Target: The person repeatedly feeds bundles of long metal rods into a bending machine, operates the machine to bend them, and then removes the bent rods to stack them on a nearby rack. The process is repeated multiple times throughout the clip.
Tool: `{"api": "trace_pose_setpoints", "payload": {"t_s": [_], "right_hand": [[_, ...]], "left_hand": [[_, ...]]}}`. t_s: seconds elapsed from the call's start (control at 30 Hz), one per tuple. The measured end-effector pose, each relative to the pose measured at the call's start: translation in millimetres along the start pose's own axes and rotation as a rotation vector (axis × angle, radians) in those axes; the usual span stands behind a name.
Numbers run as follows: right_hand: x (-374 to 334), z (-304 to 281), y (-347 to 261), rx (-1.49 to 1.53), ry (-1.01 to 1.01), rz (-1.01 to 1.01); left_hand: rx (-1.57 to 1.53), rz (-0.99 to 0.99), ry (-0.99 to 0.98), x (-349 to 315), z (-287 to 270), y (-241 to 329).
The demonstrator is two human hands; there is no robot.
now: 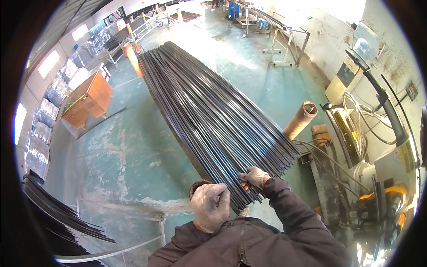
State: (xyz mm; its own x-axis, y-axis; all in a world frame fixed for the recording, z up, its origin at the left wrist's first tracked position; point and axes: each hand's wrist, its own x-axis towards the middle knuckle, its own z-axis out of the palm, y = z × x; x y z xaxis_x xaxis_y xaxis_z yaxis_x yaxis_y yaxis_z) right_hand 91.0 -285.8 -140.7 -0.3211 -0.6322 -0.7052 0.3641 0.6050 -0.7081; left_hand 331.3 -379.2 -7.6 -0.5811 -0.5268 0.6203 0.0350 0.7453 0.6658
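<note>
A long bundle of thin black rods [213, 120] stretches away from me, its near ends by my body. My right hand [254, 177], in a pale work glove with bare fingertips showing, closes on a few rods near these ends. To the left of the bundle, my gloved left hand [211, 205] is curled closed beside the dark rim of an upright tube [198, 188]. What it holds, if anything, is hidden inside the glove's curl.
A brown cardboard tube [300, 119] stands right of the bundle; another tube [133, 60] stands at its far left. Machinery with cables [356, 129] lines the right side. A wooden desk [89, 99], a metal rail [111, 256] and more black strips [58, 209] are on the left.
</note>
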Motion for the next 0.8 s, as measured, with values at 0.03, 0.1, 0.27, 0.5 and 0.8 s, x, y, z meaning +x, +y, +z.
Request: {"api": "trace_pose_setpoints", "payload": {"t_s": [0.03, 0.1, 0.27, 0.5, 0.8], "right_hand": [[-3.9, 2.8, -1.8, -0.085, 0.025, 0.001], [-17.0, 5.1, -3.3, -0.246, 0.141, 0.012], [-106.6, -20.2, 46.8, -0.799, 0.381, -0.088], [-353.1, -12.7, 223.8, -0.788, 0.748, 0.385], [-415.8, 45.6, 343.1, -1.022, 1.282, 0.16]], "left_hand": [[-0.006, 0.025, -0.006, -0.1, -0.7, 1.2], [-0.074, 0.022, -0.022, -5.0, 1.2, 6.3], [-0.394, -0.083, -0.406, -43.0, 38.6, 2.8], [-1.056, -1.249, -0.367, -77.9, 133.9, -113.3], [-1.57, -1.596, -0.162, -57.8, 169.0, -73.9]]}}
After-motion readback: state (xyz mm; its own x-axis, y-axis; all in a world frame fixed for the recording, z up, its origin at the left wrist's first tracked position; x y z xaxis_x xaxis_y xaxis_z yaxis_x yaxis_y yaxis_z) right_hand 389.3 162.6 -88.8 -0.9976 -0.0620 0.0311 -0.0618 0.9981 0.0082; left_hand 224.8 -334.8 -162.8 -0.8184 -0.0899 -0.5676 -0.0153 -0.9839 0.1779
